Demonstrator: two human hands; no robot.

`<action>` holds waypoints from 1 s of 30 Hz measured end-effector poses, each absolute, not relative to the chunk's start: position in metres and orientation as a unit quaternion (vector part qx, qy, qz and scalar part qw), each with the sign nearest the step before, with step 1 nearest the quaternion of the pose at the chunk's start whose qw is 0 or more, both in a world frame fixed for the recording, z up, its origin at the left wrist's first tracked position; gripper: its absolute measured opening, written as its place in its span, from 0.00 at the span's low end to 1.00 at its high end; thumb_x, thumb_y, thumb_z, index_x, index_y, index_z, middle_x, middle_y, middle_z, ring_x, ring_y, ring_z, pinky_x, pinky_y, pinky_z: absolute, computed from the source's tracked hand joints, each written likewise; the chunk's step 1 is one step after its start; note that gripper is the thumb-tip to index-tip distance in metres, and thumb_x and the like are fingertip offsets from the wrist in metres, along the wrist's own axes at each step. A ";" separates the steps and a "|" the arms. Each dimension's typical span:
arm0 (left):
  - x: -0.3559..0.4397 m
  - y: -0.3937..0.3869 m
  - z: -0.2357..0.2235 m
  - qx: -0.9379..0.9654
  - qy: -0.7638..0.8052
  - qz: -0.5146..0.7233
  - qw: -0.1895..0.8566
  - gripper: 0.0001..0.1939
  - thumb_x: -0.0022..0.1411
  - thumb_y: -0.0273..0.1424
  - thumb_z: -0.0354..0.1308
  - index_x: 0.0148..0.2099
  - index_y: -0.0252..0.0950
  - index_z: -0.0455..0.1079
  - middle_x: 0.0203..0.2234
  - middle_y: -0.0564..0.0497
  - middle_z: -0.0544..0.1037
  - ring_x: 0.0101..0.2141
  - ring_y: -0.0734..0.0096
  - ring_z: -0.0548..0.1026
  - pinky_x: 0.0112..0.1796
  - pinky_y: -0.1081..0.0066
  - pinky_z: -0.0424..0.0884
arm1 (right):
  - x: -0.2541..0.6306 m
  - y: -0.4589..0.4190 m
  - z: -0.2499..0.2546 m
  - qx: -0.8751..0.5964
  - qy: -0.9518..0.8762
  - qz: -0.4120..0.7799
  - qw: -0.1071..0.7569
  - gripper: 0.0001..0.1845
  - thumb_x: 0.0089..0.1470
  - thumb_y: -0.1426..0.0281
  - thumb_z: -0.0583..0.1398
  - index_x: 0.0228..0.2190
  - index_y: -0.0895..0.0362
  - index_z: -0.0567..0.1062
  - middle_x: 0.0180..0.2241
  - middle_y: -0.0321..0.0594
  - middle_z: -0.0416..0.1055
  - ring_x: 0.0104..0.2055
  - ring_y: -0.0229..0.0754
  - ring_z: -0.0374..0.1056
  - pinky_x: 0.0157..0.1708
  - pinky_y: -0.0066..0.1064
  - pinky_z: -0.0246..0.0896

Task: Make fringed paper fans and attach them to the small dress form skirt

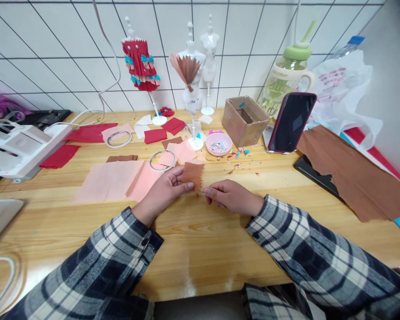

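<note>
Between the thumb and fingers of my left hand [168, 184] is a small brown piece of thin, crinkled paper or cloth [193, 174], its right edge jagged. My right hand [228, 195] pinches a thin metal tool [200, 191] whose tip points left at the lower right of the brown piece. The tool is too small to tell whether it is a needle or tweezers. Peach sheets [109, 180] lie flat left of my left hand, with a silver ring [162, 160] resting on one. Behind the hands, a mini mannequin [192, 100] wears a pleated brown and peach fan [188, 71].
A pink bowl of beads [219, 145] and a cardboard box [244, 122] stand behind my hands, with scraps around them. A phone [291, 122] stands upright at the right, near a large brown sheet [362, 178]. A mannequin in a red dress [142, 66] stands back left.
</note>
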State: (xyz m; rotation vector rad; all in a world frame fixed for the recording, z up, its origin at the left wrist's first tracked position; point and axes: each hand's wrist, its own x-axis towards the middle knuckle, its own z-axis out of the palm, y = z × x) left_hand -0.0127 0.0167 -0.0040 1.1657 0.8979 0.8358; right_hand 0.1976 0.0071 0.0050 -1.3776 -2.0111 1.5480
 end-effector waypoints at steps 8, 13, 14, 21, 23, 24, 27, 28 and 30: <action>-0.012 0.020 -0.005 0.487 0.404 0.404 0.661 0.35 0.52 0.31 0.69 0.61 0.36 0.64 0.44 0.44 0.81 0.42 0.60 0.79 0.43 0.66 0.74 | 0.198 0.005 -0.001 -0.463 -0.704 0.507 0.182 0.20 0.62 0.57 0.50 0.31 0.58 0.73 0.21 0.31 0.60 0.25 0.34 0.56 0.26 0.27 0.50; -0.011 0.018 -0.004 0.486 0.405 0.401 0.662 0.35 0.51 0.32 0.69 0.60 0.36 0.65 0.45 0.43 0.81 0.43 0.57 0.79 0.44 0.64 0.74 | 0.197 0.004 -0.004 -0.457 -0.727 0.479 0.184 0.19 0.63 0.58 0.49 0.31 0.58 0.72 0.26 0.35 0.66 0.29 0.36 0.61 0.31 0.28 0.53; -0.011 0.018 -0.005 0.486 0.403 0.401 0.663 0.35 0.51 0.31 0.69 0.60 0.36 0.64 0.45 0.43 0.81 0.43 0.58 0.79 0.44 0.64 0.74 | 0.197 0.004 -0.004 -0.459 -0.729 0.475 0.180 0.19 0.63 0.58 0.49 0.31 0.58 0.72 0.27 0.35 0.67 0.30 0.36 0.61 0.32 0.29 0.54; -0.012 0.018 -0.005 0.482 0.386 0.409 0.672 0.33 0.54 0.31 0.68 0.61 0.37 0.63 0.47 0.43 0.80 0.44 0.59 0.79 0.43 0.67 0.75 | 0.196 0.005 -0.001 -0.480 -0.721 0.471 0.167 0.20 0.64 0.60 0.49 0.31 0.58 0.73 0.26 0.35 0.68 0.30 0.37 0.62 0.33 0.28 0.54; -0.012 0.018 -0.005 0.485 0.383 0.403 0.675 0.33 0.54 0.30 0.68 0.61 0.37 0.63 0.46 0.43 0.80 0.43 0.59 0.80 0.42 0.67 0.75 | 0.196 0.005 -0.001 -0.479 -0.718 0.475 0.172 0.20 0.64 0.59 0.49 0.31 0.58 0.73 0.26 0.35 0.67 0.30 0.36 0.62 0.33 0.28 0.54; -0.012 0.018 -0.004 0.488 0.383 0.400 0.675 0.33 0.54 0.30 0.68 0.60 0.37 0.64 0.45 0.44 0.81 0.42 0.60 0.80 0.42 0.68 0.75 | 0.196 0.005 0.000 -0.477 -0.717 0.477 0.174 0.20 0.64 0.59 0.49 0.31 0.58 0.73 0.26 0.35 0.67 0.30 0.36 0.62 0.33 0.28 0.54; -0.012 0.019 -0.004 0.495 0.386 0.392 0.673 0.31 0.53 0.29 0.68 0.59 0.36 0.65 0.42 0.45 0.81 0.40 0.61 0.80 0.41 0.68 0.75 | 0.196 0.005 0.000 -0.475 -0.718 0.479 0.171 0.21 0.64 0.60 0.48 0.31 0.58 0.73 0.26 0.35 0.67 0.29 0.36 0.62 0.32 0.28 0.54; -0.012 0.019 -0.004 0.496 0.388 0.391 0.671 0.30 0.53 0.29 0.68 0.58 0.35 0.66 0.42 0.45 0.81 0.40 0.61 0.80 0.41 0.68 0.75 | 0.196 0.005 0.000 -0.474 -0.719 0.479 0.169 0.21 0.64 0.60 0.48 0.31 0.58 0.73 0.26 0.35 0.67 0.29 0.36 0.62 0.32 0.28 0.54; -0.012 0.018 -0.005 0.497 0.390 0.391 0.669 0.30 0.53 0.30 0.68 0.58 0.35 0.66 0.42 0.45 0.81 0.40 0.61 0.80 0.41 0.67 0.75 | 0.195 0.005 0.000 -0.473 -0.720 0.479 0.168 0.21 0.64 0.60 0.49 0.30 0.58 0.73 0.25 0.35 0.67 0.29 0.36 0.62 0.32 0.28 0.54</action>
